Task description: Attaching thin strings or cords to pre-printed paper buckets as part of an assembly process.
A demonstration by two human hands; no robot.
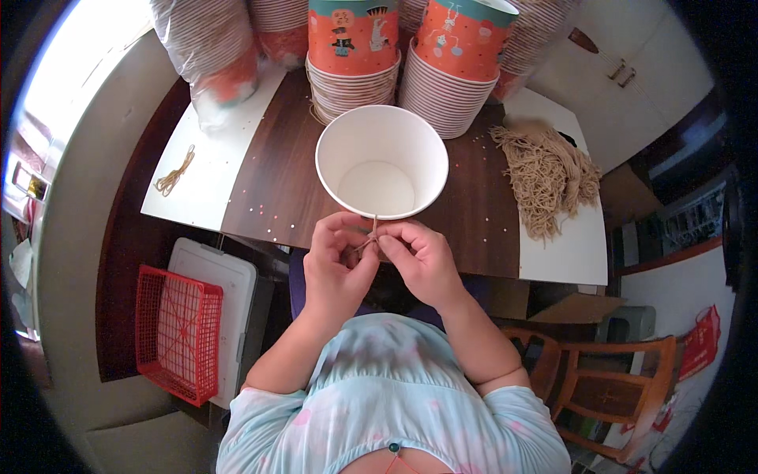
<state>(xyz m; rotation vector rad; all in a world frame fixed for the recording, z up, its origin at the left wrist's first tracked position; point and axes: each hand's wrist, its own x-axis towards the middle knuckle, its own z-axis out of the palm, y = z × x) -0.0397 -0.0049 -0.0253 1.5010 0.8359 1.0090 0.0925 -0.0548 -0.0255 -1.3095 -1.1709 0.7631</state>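
A white paper bucket [383, 142] stands at the near middle of the table, its mouth tipped toward me so that the bare inside shows. At its near rim, a thin tan cord [375, 227] runs down from the rim to my fingertips. My left hand [338, 257] is closed, its thumb and fingers pinching the cord. Close against it, my right hand [420, 259] pinches the same cord between thumb and forefinger. Fingers cover part of the cord, so whether it is knotted I cannot tell.
Stacks of orange-and-teal printed paper buckets [354, 43] line the back, some in clear plastic [207, 47]. A heap of tan cords [545, 178] lies at right, a small cord bundle [175, 171] at left. Below are a red basket [180, 332] and a wooden chair [612, 387].
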